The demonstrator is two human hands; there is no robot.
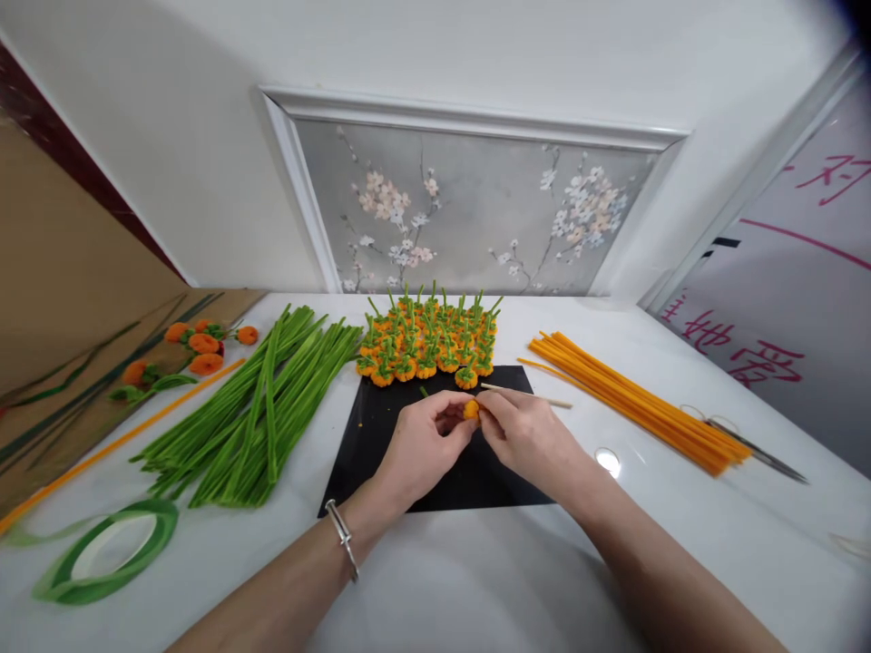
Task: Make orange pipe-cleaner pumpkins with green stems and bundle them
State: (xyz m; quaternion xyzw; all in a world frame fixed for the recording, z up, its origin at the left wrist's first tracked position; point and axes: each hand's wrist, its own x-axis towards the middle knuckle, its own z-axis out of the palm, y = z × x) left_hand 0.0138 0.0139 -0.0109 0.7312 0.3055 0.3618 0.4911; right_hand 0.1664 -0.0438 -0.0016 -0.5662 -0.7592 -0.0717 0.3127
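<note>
Between my fingertips is a small orange pipe-cleaner pumpkin [471,410], held above a black mat [504,485]. My left hand [428,440] pinches it from the left, with a bit of green stem showing just above. From the right, the fingers of my right hand [527,435] close on its other side. A thin wooden stick [544,397] runs out beyond my right hand; whether the fingers grip it or it lies behind them I cannot tell. Just past my hands stand several finished orange pumpkins with green stems [428,336], packed in rows.
Green pipe cleaners [259,417] lie in a heap at left, near a roll of green tape [153,544]. Orange pipe cleaners [632,399] rest at right over scissors [768,458]. Orange flowers [204,345] lie on brown cardboard [82,363] at far left. A wall [476,54] rises behind.
</note>
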